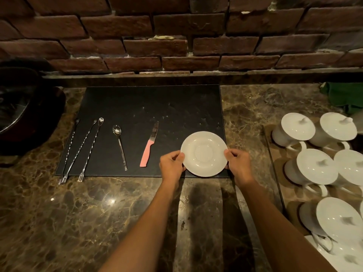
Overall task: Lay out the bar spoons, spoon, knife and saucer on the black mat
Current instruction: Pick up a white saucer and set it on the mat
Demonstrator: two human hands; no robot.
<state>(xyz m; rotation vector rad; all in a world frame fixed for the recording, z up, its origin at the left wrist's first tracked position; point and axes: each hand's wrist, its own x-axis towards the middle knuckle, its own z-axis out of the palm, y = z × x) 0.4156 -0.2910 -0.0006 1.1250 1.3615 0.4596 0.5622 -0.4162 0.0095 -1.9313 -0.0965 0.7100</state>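
A black mat (149, 107) lies on the marble counter. At its left lie three twisted bar spoons (82, 150), their fork ends past the mat's front edge. A small steel spoon (120, 147) lies right of them. A knife with a pink handle (148, 149) lies near the mat's middle. A white saucer (204, 153) sits at the mat's front right corner. My left hand (171, 164) grips its left rim and my right hand (238, 163) grips its right rim.
Several white lidded cups (314, 167) fill a tray on the right. A green cloth (345, 96) lies at the back right. A dark metal bowl (17, 112) stands at the far left. A brick wall (176, 36) runs behind the counter.
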